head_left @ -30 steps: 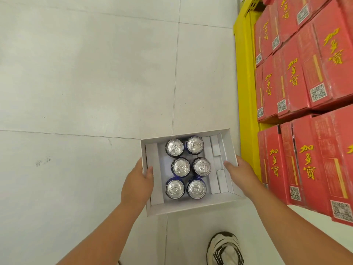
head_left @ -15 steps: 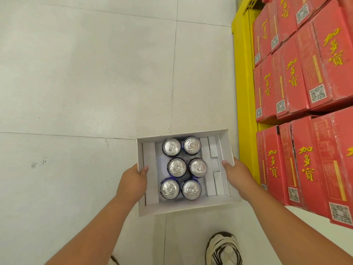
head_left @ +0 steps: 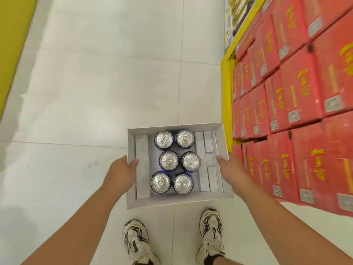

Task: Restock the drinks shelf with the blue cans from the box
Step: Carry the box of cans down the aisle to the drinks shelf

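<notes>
I hold an open white cardboard box [head_left: 179,202] above the tiled floor. My left hand [head_left: 120,174] grips its left wall with the thumb hooked over the rim. On the right wall, my right hand [head_left: 232,170] does the same. Inside stand several blue cans [head_left: 169,160] with silver tops, upright in pairs. White cardboard inserts fill the space on both sides of the cans. No drinks shelf for the cans shows in view.
Red drink cartons [head_left: 298,104] with yellow script are stacked on a yellow rack [head_left: 227,88] close on the right. White floor tiles [head_left: 105,92] stretch ahead. A yellow surface [head_left: 11,35] lies at the far left. My two white sneakers [head_left: 136,243] stand below the box.
The view has swung: more floor ahead, the yellow strip at left and both sneakers now show. The box stays held in both hands, close to the yellow rack.
</notes>
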Motion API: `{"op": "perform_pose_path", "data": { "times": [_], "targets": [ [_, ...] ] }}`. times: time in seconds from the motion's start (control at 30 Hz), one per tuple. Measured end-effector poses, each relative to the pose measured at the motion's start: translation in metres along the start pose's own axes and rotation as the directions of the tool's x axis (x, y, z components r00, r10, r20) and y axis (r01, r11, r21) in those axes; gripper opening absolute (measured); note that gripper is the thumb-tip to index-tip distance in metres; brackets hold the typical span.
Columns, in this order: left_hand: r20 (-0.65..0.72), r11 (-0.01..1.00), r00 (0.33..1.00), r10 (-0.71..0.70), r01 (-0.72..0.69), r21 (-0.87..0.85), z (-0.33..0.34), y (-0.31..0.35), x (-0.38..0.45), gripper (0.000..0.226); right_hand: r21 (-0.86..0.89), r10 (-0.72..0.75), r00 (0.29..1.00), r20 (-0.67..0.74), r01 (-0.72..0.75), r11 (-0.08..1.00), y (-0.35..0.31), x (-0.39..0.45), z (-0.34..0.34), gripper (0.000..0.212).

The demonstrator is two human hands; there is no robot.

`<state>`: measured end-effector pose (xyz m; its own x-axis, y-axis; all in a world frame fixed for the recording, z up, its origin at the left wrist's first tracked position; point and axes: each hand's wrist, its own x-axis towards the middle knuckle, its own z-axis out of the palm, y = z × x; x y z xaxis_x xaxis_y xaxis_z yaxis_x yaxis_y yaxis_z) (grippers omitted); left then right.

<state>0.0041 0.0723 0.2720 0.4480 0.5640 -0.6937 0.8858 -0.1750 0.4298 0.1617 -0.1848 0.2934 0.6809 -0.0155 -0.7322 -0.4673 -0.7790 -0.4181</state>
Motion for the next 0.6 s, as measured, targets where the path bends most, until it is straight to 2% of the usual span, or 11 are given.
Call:
{"op": "perform_pose_path", "data": {
  "times": [0.17,0.33,0.5,0.6],
  "targets": [
    [0.012,0.999,0.999,0.043,-0.043,-0.015,-0.124,0.070,-0.091,0.027,-0.011,-0.004,1.000,-0.019,0.004,1.000,-0.101,-0.128,-0.078,0.053],
    [0.026,0.994,0.994,0.102,-0.101,-0.032,-0.238,0.130,-0.155,0.039,0.017,-0.018,0.999,-0.030,0.018,1.000,-0.188,-0.232,-0.132,0.052],
    [0.008,0.990,0.991,0.130,-0.129,-0.059,-0.326,0.177,-0.188,0.032,0.039,-0.059,0.995,-0.079,0.063,0.997,-0.256,-0.290,-0.161,0.058],
    [-0.014,0.983,0.985,0.170,-0.170,-0.066,-0.366,0.203,-0.195,0.025,0.072,-0.094,0.991,-0.090,0.101,0.992,-0.290,-0.302,-0.172,0.055]
  ]
}}
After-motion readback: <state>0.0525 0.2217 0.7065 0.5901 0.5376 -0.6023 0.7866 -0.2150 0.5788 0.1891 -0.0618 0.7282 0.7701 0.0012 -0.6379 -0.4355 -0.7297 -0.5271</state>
